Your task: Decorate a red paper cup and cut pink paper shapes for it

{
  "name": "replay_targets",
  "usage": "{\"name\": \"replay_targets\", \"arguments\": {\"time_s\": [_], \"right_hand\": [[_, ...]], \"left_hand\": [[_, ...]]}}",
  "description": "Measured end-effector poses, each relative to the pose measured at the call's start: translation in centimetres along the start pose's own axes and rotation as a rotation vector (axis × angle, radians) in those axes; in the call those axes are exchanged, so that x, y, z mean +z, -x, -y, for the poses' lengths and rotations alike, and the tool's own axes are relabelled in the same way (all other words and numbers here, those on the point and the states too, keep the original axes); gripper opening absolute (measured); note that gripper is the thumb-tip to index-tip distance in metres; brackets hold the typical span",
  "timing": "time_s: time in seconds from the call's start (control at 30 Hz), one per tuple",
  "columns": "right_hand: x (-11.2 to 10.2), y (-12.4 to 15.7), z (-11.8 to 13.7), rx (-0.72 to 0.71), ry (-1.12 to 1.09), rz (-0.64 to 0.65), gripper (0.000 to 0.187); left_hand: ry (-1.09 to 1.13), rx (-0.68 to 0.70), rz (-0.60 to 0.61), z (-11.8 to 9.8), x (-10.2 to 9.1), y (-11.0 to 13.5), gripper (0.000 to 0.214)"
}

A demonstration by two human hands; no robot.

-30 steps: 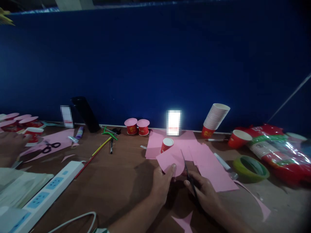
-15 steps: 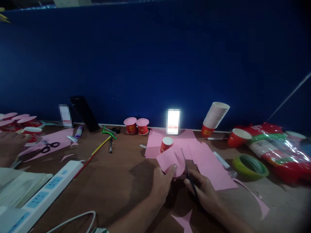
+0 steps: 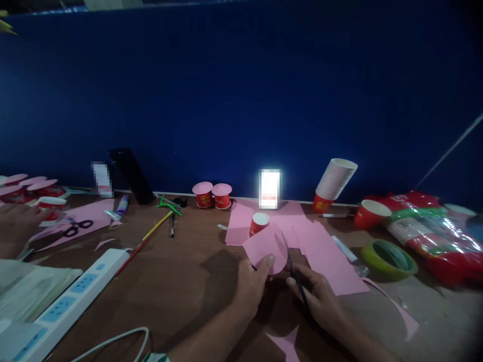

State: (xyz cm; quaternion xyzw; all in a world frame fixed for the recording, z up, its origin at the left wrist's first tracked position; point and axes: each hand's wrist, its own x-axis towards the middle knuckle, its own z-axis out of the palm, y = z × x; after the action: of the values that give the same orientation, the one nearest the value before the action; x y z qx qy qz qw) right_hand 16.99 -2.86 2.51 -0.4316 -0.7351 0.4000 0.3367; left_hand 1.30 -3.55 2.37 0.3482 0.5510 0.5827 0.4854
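Observation:
A piece of pink paper (image 3: pixel 266 246) with a rounded lower edge is pinched in my left hand (image 3: pixel 253 281), thumb on top. My right hand (image 3: pixel 317 291) grips dark-handled scissors (image 3: pixel 296 279), their blades pointing up along the paper's right edge. Just behind the paper stands a red paper cup (image 3: pixel 258 224) with a white rim, partly hidden by it. Under the cup lie pink sheets (image 3: pixel 236 221), and further pink paper (image 3: pixel 332 261) spreads beyond my right hand. A pink offcut (image 3: pixel 289 344) lies on the table below my hands.
Two cups with pink discs (image 3: pixel 212 195) stand by the blue wall. At right are a leaning cup stack (image 3: pixel 335 181), a tape roll (image 3: pixel 388 259) and a red plastic package (image 3: pixel 433 231). A white power strip (image 3: pixel 75 301) lies at left, near another person's hand (image 3: pixel 17 226).
The scissor blades seem to have closed slightly along the paper's right edge, and the paper lies flatter there. Both my hands stay almost in the same place.

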Motion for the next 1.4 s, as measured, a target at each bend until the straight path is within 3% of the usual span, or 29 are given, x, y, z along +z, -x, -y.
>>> {"name": "replay_targets", "arguments": {"time_s": [1.4], "right_hand": [[-0.1,0.1,0.0,0.002,0.029,-0.009,0.029]], "left_hand": [[0.034,-0.012,0.012,-0.4,-0.2,-0.2,0.036]]}}
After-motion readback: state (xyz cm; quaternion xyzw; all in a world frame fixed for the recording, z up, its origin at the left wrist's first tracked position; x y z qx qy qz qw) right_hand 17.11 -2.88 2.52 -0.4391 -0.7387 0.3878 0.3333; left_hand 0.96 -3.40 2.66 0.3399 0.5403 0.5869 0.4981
